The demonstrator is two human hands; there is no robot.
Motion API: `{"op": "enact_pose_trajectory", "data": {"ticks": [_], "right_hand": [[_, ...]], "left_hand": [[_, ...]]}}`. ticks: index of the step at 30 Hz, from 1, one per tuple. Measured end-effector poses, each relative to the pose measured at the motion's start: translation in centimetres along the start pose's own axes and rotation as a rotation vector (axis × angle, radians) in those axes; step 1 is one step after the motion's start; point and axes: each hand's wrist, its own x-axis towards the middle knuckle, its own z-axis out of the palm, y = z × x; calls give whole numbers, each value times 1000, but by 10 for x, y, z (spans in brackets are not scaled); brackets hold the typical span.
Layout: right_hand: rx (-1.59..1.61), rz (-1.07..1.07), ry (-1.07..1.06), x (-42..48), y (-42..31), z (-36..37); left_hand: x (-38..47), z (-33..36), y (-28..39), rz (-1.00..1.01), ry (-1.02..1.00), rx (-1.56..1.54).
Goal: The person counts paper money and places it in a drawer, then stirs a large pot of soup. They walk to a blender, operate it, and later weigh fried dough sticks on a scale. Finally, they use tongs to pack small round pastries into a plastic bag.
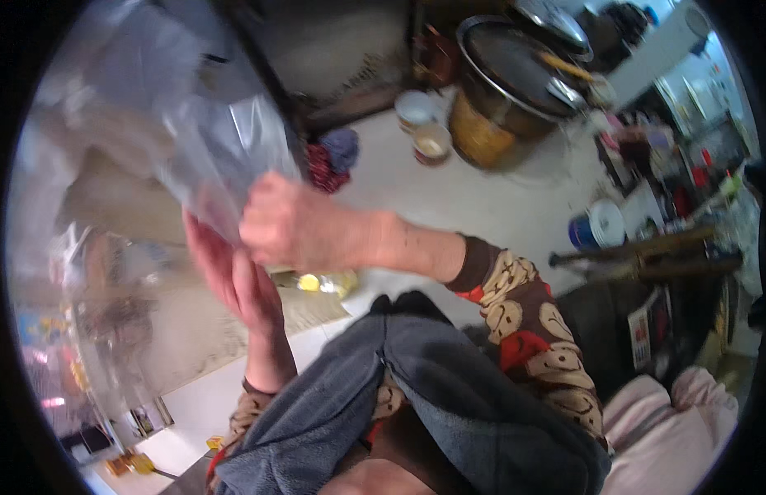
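A large sheet of clear plastic, perhaps a bag point(234, 142), spreads over the upper left of the view and narrows down to my hands. My right hand point(290, 216) is closed in a fist around its lower edge. Just below and to the left, my left hand point(234, 278) has its fingers behind the plastic and its thumb on the near side, so the film lies in its grip. Both hands nearly touch each other. The plastic and the left fingers are blurred, and the far end of the plastic runs out of view.
On the pale floor ahead stand a big lidded pot point(500, 105), a pale bowl point(415, 110) and a second bowl point(431, 142). Crumpled cloths point(333, 158) lie nearer. At right are a white-lidded bucket point(605, 224) and a wooden bar point(642, 247). A yellow-capped bottle point(311, 283) lies beyond my knees.
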Motion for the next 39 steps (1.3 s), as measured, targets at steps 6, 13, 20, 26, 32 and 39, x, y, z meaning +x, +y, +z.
{"op": "enact_pose_trajectory", "data": {"ticks": [6, 13, 20, 26, 32, 39], "right_hand": [[379, 949, -138, -189, -23, -155], [525, 1490, 399, -413, 42, -335], [472, 1290, 340, -533, 81, -535], [418, 1352, 202, -638, 152, -669], [593, 1502, 540, -769, 238, -798], [297, 1644, 990, -862, 311, -938]], "left_hand": [[-53, 171, -103, -606, -612, 28], [-92, 398, -192, -659, -1219, -110], [-91, 633, -221, -821, -1550, -122], [-98, 808, -298, -876, -1762, -6], [-119, 1025, -415, -810, -1762, 5], [-151, 1237, -457, -312, -1436, 83]]}}
